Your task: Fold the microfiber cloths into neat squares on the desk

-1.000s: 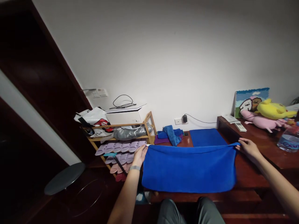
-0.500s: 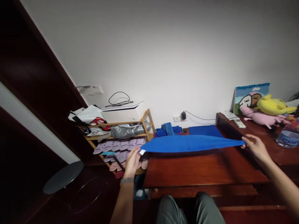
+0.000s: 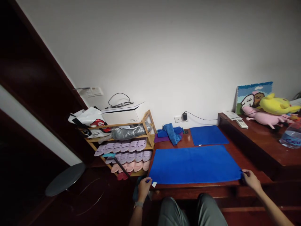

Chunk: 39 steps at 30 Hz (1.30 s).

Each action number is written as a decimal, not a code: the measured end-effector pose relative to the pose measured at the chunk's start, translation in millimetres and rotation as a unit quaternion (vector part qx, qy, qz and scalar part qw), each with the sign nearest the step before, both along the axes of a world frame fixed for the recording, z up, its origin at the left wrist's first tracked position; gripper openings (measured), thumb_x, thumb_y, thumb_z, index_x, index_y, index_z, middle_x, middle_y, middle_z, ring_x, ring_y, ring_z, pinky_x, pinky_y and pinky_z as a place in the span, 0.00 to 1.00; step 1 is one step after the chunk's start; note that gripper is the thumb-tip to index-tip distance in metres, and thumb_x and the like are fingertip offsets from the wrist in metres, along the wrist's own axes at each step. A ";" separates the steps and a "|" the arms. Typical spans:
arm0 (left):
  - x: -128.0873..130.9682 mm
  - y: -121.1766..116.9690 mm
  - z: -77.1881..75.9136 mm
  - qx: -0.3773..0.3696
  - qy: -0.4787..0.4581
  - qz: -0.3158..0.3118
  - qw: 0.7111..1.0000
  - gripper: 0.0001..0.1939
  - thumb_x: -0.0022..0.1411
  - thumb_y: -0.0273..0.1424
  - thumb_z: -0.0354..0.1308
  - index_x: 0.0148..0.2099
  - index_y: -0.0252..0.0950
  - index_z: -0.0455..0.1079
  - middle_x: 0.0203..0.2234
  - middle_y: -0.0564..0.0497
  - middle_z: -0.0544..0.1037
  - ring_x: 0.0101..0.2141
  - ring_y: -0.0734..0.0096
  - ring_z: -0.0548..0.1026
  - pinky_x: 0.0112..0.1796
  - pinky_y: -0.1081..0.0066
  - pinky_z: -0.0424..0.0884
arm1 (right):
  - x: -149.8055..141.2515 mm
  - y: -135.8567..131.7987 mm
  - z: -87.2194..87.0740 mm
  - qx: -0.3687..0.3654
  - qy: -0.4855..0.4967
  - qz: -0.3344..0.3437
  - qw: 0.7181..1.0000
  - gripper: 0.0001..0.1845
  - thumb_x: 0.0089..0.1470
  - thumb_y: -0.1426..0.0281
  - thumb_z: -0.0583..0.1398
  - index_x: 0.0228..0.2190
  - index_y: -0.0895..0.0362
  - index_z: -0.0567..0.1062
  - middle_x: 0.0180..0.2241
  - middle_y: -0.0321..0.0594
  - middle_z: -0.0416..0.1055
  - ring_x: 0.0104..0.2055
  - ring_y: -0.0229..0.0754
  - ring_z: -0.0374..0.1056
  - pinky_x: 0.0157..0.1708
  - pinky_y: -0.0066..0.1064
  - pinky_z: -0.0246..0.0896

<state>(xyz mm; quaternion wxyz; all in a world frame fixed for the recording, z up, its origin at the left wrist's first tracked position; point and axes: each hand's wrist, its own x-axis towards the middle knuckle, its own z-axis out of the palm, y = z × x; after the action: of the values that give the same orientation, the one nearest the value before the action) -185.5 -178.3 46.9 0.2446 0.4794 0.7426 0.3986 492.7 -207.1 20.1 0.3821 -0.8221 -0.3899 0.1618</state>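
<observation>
A large blue towel (image 3: 192, 164) is spread flat over the front of the wooden table (image 3: 249, 160). My left hand (image 3: 144, 188) pinches its near left corner, just beside a small white tag (image 3: 154, 184). At the near right corner my right hand (image 3: 251, 180) grips the towel between thumb and fingers. Behind it lies a smaller flat blue cloth (image 3: 208, 135), with its own white tag on the near edge. Crumpled blue and purple cloths (image 3: 172, 133) are heaped at the table's back left.
To the left stands a wooden shoe rack (image 3: 150, 125) with several rows of slippers and a white box (image 3: 122, 116) on top. At right, a higher wooden surface (image 3: 263, 138) carries plush toys (image 3: 278, 105), a remote (image 3: 241, 123) and a plastic bottle (image 3: 291, 138). A round stool (image 3: 66, 179) stands at left.
The towel, earlier stretched in the air above the table, now lies flat on it. Both hands have come down and nearer to me, still holding its corners.
</observation>
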 end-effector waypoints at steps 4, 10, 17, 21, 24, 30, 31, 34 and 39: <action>-8.6 -6.3 -7.8 -0.013 0.058 -0.014 0.998 0.14 0.48 0.39 0.64 0.35 0.36 0.82 0.36 0.41 0.86 0.41 0.49 0.85 0.42 0.62 0.79 | 12.4 -6.1 -11.1 -0.019 0.036 0.033 0.999 0.18 0.40 0.54 0.53 0.26 0.49 0.78 0.29 0.42 0.83 0.33 0.55 0.80 0.35 0.42 0.72; -5.8 -20.0 -18.0 -0.003 0.121 -0.028 0.992 0.15 0.54 0.35 0.60 0.40 0.35 0.82 0.44 0.40 0.84 0.37 0.55 0.84 0.43 0.61 0.80 | 16.6 -18.6 -21.9 0.000 0.023 0.057 0.998 0.22 0.35 0.49 0.54 0.25 0.48 0.80 0.35 0.43 0.85 0.41 0.61 0.80 0.39 0.44 0.73; 5.5 -50.4 -30.3 0.065 0.324 -0.045 0.943 0.20 0.69 0.33 0.48 0.51 0.39 0.81 0.51 0.38 0.80 0.50 0.48 0.80 0.53 0.51 0.76 | 15.7 -26.8 -35.3 0.001 0.002 0.070 0.998 0.20 0.39 0.49 0.53 0.25 0.45 0.79 0.34 0.45 0.83 0.44 0.66 0.79 0.44 0.53 0.74; 11.1 -53.3 -30.4 0.107 0.404 -0.079 0.905 0.23 0.73 0.34 0.45 0.60 0.41 0.77 0.60 0.40 0.77 0.60 0.48 0.74 0.60 0.49 0.70 | 1.3 -26.2 -37.3 0.027 -0.142 0.090 0.985 0.26 0.47 0.52 0.50 0.33 0.50 0.81 0.43 0.54 0.80 0.49 0.69 0.75 0.54 0.61 0.69; 18.2 -44.7 -31.4 0.111 0.421 -0.157 0.887 0.26 0.75 0.37 0.45 0.70 0.41 0.67 0.69 0.44 0.68 0.68 0.51 0.65 0.66 0.48 0.63 | -30.1 -8.5 -26.8 0.043 -0.229 0.131 0.964 0.31 0.56 0.53 0.47 0.44 0.56 0.82 0.54 0.57 0.76 0.54 0.66 0.73 0.60 0.59 0.65; 23.6 -40.1 -47.2 0.055 0.444 -0.215 0.868 0.27 0.77 0.36 0.43 0.75 0.44 0.57 0.72 0.46 0.62 0.70 0.54 0.61 0.66 0.46 0.63 | -101.7 66.9 -12.0 0.018 -0.247 0.287 0.925 0.36 0.64 0.52 0.44 0.61 0.55 0.74 0.66 0.48 0.67 0.69 0.55 0.61 0.70 0.51 0.53; 22.7 -42.1 -48.2 0.057 0.445 -0.216 0.867 0.28 0.77 0.37 0.43 0.75 0.46 0.55 0.72 0.46 0.62 0.70 0.54 0.61 0.66 0.46 0.63 | -106.9 79.0 -13.6 -0.007 -0.246 0.299 0.922 0.37 0.64 0.52 0.44 0.64 0.55 0.71 0.68 0.47 0.65 0.71 0.56 0.58 0.71 0.52 0.50; 22.3 -40.5 -42.5 0.068 0.440 -0.210 0.871 0.30 0.77 0.36 0.46 0.77 0.50 0.50 0.73 0.48 0.60 0.70 0.53 0.60 0.66 0.45 0.63 | -108.3 107.2 -25.3 -0.068 -0.248 0.308 0.916 0.39 0.64 0.51 0.42 0.67 0.53 0.67 0.71 0.44 0.59 0.74 0.56 0.50 0.72 0.55 0.44; 39.3 30.0 -16.1 0.098 0.424 -0.210 0.876 0.29 0.78 0.35 0.44 0.77 0.45 0.51 0.74 0.45 0.58 0.72 0.55 0.57 0.68 0.48 0.59 | -94.3 124.5 -54.5 -0.104 -0.267 0.291 0.913 0.42 0.61 0.49 0.41 0.70 0.49 0.62 0.73 0.40 0.55 0.76 0.55 0.47 0.72 0.55 0.42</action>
<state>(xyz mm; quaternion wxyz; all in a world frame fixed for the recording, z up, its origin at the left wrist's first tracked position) -146.2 -148.4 30.8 -0.0637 0.7684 0.6144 0.1673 398.4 -82.6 -34.5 0.1123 -0.7198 -0.6805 0.0793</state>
